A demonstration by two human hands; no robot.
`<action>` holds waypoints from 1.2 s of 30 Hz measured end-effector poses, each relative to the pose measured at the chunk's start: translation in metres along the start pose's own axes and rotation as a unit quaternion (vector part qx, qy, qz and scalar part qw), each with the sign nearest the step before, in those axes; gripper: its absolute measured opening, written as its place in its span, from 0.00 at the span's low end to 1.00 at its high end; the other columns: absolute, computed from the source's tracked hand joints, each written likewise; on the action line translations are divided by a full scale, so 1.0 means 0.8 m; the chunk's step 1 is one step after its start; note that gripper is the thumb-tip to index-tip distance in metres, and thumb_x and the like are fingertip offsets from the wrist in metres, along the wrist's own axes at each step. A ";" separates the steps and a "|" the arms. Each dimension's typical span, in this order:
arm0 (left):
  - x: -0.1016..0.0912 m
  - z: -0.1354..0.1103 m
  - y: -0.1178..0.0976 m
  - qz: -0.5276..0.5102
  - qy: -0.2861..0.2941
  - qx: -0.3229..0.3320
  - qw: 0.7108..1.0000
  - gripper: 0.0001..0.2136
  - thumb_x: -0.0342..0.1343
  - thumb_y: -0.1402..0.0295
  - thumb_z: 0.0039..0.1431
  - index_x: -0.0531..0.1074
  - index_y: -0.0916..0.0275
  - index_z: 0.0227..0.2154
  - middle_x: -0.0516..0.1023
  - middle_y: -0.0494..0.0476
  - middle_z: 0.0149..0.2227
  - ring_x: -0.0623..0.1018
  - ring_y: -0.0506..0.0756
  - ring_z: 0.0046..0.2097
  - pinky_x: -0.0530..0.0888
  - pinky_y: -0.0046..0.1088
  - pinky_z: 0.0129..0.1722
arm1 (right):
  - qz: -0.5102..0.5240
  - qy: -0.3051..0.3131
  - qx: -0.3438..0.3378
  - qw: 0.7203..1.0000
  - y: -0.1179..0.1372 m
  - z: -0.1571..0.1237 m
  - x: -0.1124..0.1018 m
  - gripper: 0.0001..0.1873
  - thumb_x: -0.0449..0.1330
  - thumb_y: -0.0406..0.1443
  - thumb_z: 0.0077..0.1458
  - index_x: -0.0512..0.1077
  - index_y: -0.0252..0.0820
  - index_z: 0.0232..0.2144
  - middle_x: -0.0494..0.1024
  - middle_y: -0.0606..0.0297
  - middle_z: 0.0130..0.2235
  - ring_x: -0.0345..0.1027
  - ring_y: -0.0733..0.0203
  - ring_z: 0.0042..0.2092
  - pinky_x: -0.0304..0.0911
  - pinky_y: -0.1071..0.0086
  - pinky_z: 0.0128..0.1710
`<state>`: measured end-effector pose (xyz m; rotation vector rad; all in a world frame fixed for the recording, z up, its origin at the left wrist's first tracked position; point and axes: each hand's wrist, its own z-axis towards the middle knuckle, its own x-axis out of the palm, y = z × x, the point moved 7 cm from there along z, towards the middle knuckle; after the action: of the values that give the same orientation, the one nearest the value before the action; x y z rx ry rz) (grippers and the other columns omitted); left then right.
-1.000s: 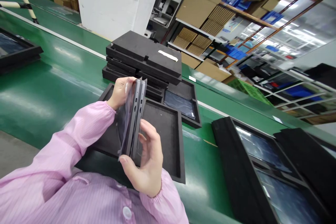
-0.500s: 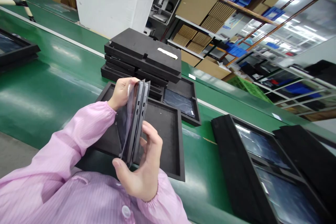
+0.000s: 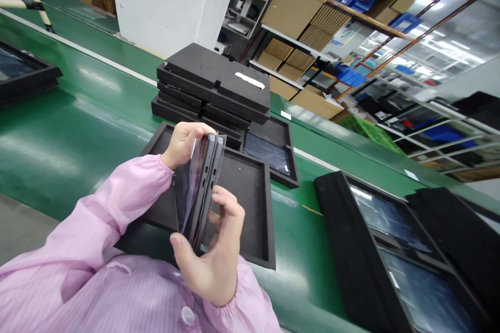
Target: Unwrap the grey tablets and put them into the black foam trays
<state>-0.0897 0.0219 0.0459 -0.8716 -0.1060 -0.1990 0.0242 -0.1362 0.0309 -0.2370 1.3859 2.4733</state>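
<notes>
Two dark tablets (image 3: 205, 187) stand on edge, face to face, above a black foam tray (image 3: 250, 182). Clear film hangs loose along the left tablet's face, and port openings show on their near edges. My left hand (image 3: 184, 143) is closed around their upper end, with its far fingers hidden behind them. Around the lower end curves my right hand (image 3: 216, 255); its fingers rest along the right tablet's side and its thumb is at the lower left. The tray under the tablets has bare recesses showing.
Behind the tray is a stack of black foam trays (image 3: 219, 78), beside another tray holding a tablet (image 3: 267, 153). More foam trays with film-covered tablets (image 3: 390, 218) stand at the right. One tray (image 3: 27, 75) is at the left on the green work surface (image 3: 94, 114).
Both hands have lowered slightly toward me with the two tablets, which are a little closer to the tray. The trays around them have stayed put.
</notes>
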 end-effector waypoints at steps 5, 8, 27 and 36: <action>0.003 -0.005 -0.010 0.017 0.016 0.026 0.999 0.34 0.47 0.35 0.54 0.74 0.64 0.17 0.75 0.59 0.19 0.74 0.54 0.23 0.69 0.30 0.25 | -0.026 0.002 -0.006 1.000 0.004 -0.001 0.001 0.26 0.59 0.33 0.48 0.59 0.48 0.50 0.66 0.56 0.50 0.68 0.53 0.51 0.71 0.66 0.39; 0.000 -0.008 -0.013 0.018 0.005 0.040 0.999 0.34 0.47 0.35 0.55 0.74 0.65 0.18 0.75 0.60 0.19 0.74 0.54 0.24 0.68 0.30 0.26 | -0.033 0.002 -0.016 0.999 0.008 0.000 0.002 0.26 0.58 0.32 0.46 0.59 0.48 0.49 0.66 0.56 0.49 0.69 0.53 0.49 0.71 0.66 0.38; -0.043 -0.007 0.081 -0.063 -0.154 -0.267 0.949 0.26 0.42 0.43 0.63 0.69 0.59 0.25 0.67 0.51 0.20 0.77 0.55 0.29 0.75 0.32 0.31 | -0.078 0.006 -0.160 0.984 0.015 -0.011 0.014 0.38 0.59 0.29 0.43 0.59 0.42 0.59 0.70 0.53 0.49 0.69 0.48 0.51 0.75 0.58 0.43; -0.069 0.051 0.043 0.018 -0.121 0.000 0.993 0.19 0.48 0.47 0.64 0.69 0.58 0.32 0.67 0.51 0.29 0.73 0.52 0.35 0.71 0.30 0.39 | -0.083 0.045 -0.084 0.992 -0.063 -0.013 0.041 0.26 0.60 0.30 0.52 0.64 0.43 0.54 0.72 0.53 0.47 0.71 0.52 0.50 0.76 0.60 0.44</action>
<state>-0.1365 0.0817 0.0366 -0.8947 -0.3153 -0.0586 0.0102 -0.1148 -0.0240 -0.4859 1.1388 2.4667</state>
